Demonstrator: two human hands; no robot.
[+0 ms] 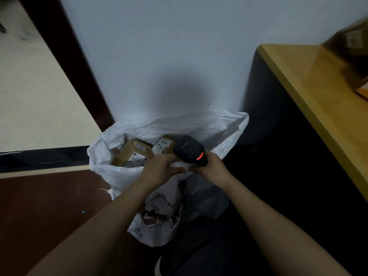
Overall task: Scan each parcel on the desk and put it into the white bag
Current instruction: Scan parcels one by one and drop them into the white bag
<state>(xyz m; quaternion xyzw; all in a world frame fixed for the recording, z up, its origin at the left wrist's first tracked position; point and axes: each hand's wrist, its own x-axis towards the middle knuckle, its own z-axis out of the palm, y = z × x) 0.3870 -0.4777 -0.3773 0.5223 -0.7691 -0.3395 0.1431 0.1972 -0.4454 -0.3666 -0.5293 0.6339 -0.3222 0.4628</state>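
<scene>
over the crumpled white plastic bag (139, 176), the left hand (161, 168) pinches its rim. the right hand (211, 166) grips a black handheld scanner (189, 150). 2 brown cardboard parcels (133, 152) lie inside.

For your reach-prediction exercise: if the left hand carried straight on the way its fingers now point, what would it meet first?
Probably the scanner held in the right hand: the left hand points right along the white bag rim towards it. Depth is unclear, so the right hand's fingers might come first.

Two brown labelled parcels (135, 152) lie inside the open white bag (199, 124).
</scene>
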